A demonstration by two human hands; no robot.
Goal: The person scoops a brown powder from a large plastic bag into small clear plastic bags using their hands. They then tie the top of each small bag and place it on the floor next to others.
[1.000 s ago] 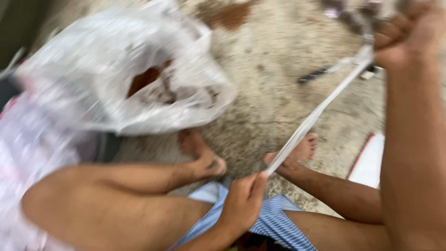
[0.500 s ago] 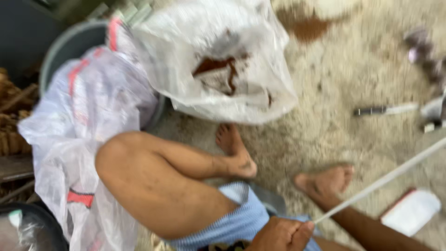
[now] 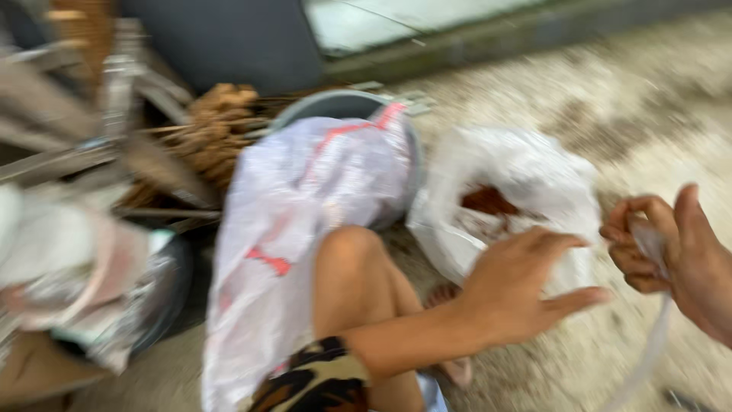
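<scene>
Loosely pinched in the right hand (image 3: 671, 244) at frame right — a white strip (image 3: 648, 355) trailing down toward the floor. Left hand (image 3: 518, 286) spread open, off the strip, near a white plastic bag (image 3: 526, 175). Best gripped again lower down, kept taut. Half a second earlier: left fist clamped on the strip, stretched tight.

Person's left hand (image 3: 518, 294) and right hand (image 3: 675, 244) are showing bare, without gloves or sleeves; a dark garment (image 3: 316, 381) with orange-and-cream patterning is covering the near lap; the knee (image 3: 351, 259) is showing bare.
</scene>
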